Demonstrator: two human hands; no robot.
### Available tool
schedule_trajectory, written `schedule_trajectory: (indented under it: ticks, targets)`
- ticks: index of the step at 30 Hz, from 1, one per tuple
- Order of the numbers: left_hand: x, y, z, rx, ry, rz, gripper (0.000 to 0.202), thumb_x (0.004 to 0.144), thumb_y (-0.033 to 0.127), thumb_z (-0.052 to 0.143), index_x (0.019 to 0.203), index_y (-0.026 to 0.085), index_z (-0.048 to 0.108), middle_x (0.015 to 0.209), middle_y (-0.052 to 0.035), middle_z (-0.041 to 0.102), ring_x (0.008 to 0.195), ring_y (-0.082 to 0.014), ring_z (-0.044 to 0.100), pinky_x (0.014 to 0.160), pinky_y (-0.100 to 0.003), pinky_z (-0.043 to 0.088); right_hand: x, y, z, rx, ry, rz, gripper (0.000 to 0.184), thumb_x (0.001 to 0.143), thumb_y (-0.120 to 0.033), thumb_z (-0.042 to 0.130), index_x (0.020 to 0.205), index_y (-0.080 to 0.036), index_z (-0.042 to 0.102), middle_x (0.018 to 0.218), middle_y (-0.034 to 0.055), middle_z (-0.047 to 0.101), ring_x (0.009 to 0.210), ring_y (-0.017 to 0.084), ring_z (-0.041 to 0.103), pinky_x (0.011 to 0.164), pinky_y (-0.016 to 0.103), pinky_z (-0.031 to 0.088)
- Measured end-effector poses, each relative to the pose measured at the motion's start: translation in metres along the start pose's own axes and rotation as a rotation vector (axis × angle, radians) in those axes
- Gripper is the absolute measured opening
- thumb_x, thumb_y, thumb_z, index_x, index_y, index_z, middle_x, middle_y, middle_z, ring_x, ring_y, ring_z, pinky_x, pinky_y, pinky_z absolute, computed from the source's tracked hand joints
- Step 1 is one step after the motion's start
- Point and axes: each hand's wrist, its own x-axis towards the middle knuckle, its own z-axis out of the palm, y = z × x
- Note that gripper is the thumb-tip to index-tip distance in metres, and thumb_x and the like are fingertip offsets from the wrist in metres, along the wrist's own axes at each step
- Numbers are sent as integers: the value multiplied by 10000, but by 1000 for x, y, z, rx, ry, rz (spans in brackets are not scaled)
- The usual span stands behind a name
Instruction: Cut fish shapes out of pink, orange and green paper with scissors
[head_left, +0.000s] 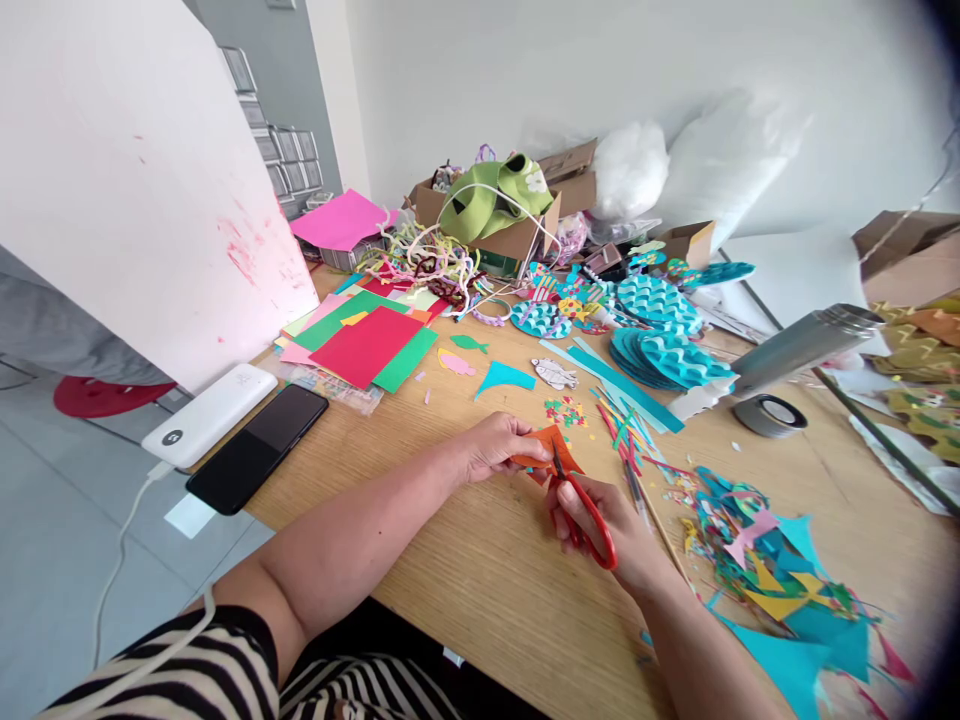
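My left hand pinches a piece of orange paper above the wooden table. In my right hand is a pair of scissors with red handles, its blades at the orange paper. Past the hands lie a blue paper scrap, a green paper fish, a pink paper fish and a white fish cutout with dark lines. Tiny coloured paper bits are scattered just beyond the scissors.
Coloured sheets, a black phone and a white power bank sit left. Blue wavy discs, a metal flask, a tape roll and heaped paper scraps lie right. A cardboard box stands behind.
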Motion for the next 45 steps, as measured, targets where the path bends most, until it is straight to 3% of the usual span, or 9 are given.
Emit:
schedule_trajectory:
  ticks: [18,25,29,32,36,45]
  targets:
    - [-2,3,2,21,16,-9,133,590,246,667,673,143,651,529,-15,613,449,-78,490,434,-219,93,2,7,0,13,30,-1,539,742,-707,604,628,-193,488,486,-11,544,392,115,500,409,225,312]
    - [-2,2,1,35,10,14,202,571,296,699,697,146,649,585,-2,626,516,-84,547,459,-203,200,1,-1,1,10,37,8,575,711,-752,595,638,-193,479,480,-9,537,386,115,504,402,222,311]
    - [-4,5,0,113,81,6,278,604,385,703,735,149,635,606,9,612,459,-64,465,431,-210,192,1,-2,1,31,39,22,566,713,-740,605,662,-186,499,478,-13,539,382,110,492,401,219,306]
    - [-4,7,-1,144,148,51,293,611,418,697,714,161,603,545,47,526,409,-49,356,406,-224,126,1,-2,1,68,34,23,559,725,-729,603,659,-183,503,483,-17,540,376,101,481,405,218,305]
    - [-2,7,1,132,225,138,301,585,409,732,708,169,598,492,80,440,413,-42,295,423,-212,147,1,-4,1,94,16,41,586,729,-761,560,668,-181,513,480,-24,531,371,98,478,394,214,293]
    - [-3,7,6,8,281,189,351,533,407,789,715,157,622,652,28,597,535,-68,475,488,-196,269,1,-2,0,51,-8,-1,585,746,-752,545,643,-179,486,486,-24,537,378,92,492,396,202,249]
